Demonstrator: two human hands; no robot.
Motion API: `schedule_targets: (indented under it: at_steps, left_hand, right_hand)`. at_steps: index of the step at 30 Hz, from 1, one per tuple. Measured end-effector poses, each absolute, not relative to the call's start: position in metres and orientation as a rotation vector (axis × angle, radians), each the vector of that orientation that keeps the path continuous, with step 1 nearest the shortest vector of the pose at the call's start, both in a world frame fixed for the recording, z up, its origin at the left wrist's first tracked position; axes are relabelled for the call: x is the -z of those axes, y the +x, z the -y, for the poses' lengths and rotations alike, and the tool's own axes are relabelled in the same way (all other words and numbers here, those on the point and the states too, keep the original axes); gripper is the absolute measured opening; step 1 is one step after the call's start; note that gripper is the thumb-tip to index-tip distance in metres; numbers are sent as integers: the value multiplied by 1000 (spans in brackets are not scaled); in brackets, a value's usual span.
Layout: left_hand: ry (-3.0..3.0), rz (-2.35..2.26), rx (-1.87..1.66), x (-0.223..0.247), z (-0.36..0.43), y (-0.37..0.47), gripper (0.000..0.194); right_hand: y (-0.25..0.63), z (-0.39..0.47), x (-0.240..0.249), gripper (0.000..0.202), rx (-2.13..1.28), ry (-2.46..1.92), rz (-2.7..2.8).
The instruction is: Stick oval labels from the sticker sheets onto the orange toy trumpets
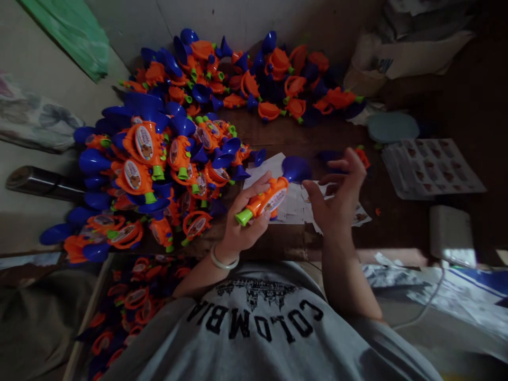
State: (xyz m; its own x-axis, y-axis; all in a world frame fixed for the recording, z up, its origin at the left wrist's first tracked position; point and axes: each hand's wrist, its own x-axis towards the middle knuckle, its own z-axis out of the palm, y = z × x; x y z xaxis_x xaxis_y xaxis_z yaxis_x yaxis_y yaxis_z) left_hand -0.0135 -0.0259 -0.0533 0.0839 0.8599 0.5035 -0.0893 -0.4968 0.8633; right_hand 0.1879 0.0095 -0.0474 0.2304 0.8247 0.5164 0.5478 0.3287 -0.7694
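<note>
My left hand (249,211) is wrapped round an orange toy trumpet (265,200) with a blue bell and a green mouthpiece. An oval sticker shows on the trumpet's side, and its bell points up and to the right. Just right of the bell, my right hand (337,198) is raised with its fingers spread and nothing in them. White sticker sheets (291,211) lie on the table beneath both hands. Behind my right fingers another toy trumpet (362,156) lies partly hidden.
Stickered toy trumpets (143,145) are heaped on the left, and more trumpets (273,63) lie along the back wall. To the right are a stack of sticker sheets (440,166), a pale blue round lid (392,127) and a white box (451,233) with a cord. Below left, a container holds several trumpets (135,301).
</note>
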Motion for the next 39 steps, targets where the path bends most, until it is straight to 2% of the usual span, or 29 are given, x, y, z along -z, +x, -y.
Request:
schedule_targets:
  at_steps: [2, 5, 10, 14, 16, 18, 21, 26, 34, 37, 39]
  left_hand:
    - [1875, -884, -1486, 61, 20, -25, 42]
    - [2180, -1089, -1472, 72, 17, -51, 33]
    - [2316, -1588, -1885, 58, 7, -133, 17]
    - [2197, -2073, -1919, 11, -27, -212, 38]
    - [2053, -2234, -1660, -13, -43, -238, 55]
    - [2010, -2293, -1358, -30, -55, -251, 64]
    - [2006, -2302, -1050, -42, -65, -256, 74]
    - [1912, -2416, -964, -47, -76, -264, 113]
    - [1823, -2498, -1059, -44, -78, -283, 120]
    - [1812, -2426, -1124, -41, -70, -290, 116]
    - [1754, -2409, -1303, -38, -61, -289, 116]
  right_hand:
    - [204, -15, 59, 73, -416, -1396, 1461]
    - [238, -15, 70, 61, -394, -1517, 1458]
    - [297, -6, 78, 54, -417, -1792, 1537]
    - [315, -1, 86, 52, -557, -1887, 1620]
    - [314, -1, 91, 51, -596, -1904, 1653]
    - [309, -1, 94, 50, -602, -1906, 1675]
    - [301, -2, 96, 49, -648, -1889, 1678]
    - [294, -3, 90, 53, -702, -1978, 1672]
    - [303, -5, 88, 57, -636, -2049, 1774]
    - [305, 0, 93, 53, -539, -2003, 2039]
    - [302, 9, 98, 49, -470, -1935, 2253]
